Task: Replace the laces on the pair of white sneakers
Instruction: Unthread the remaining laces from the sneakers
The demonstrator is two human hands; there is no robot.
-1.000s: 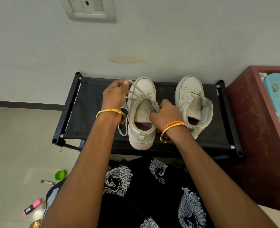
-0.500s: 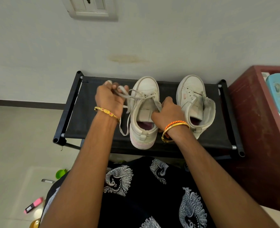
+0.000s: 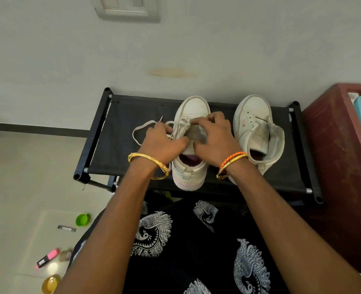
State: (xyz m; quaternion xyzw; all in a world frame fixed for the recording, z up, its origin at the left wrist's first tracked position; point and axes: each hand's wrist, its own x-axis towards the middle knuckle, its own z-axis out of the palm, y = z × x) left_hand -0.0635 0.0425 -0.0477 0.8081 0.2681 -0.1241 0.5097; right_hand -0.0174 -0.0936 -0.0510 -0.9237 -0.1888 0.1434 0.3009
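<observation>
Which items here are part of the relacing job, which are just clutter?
In the job:
left sneaker, under both hands
its lace, partly pulled out
right sneaker, unlaced
left hand
right hand
black rack under the sneakers

Lying about:
green cup
pink marker
red cabinet
wall switch plate

you have two white sneakers (image 3: 191, 124) on a black rack (image 3: 133, 115), a black cloth with white peacock print (image 3: 196, 240), gold bangles (image 3: 147, 160), a green cup (image 3: 82, 219) and a dark red cabinet (image 3: 341, 145).
</observation>
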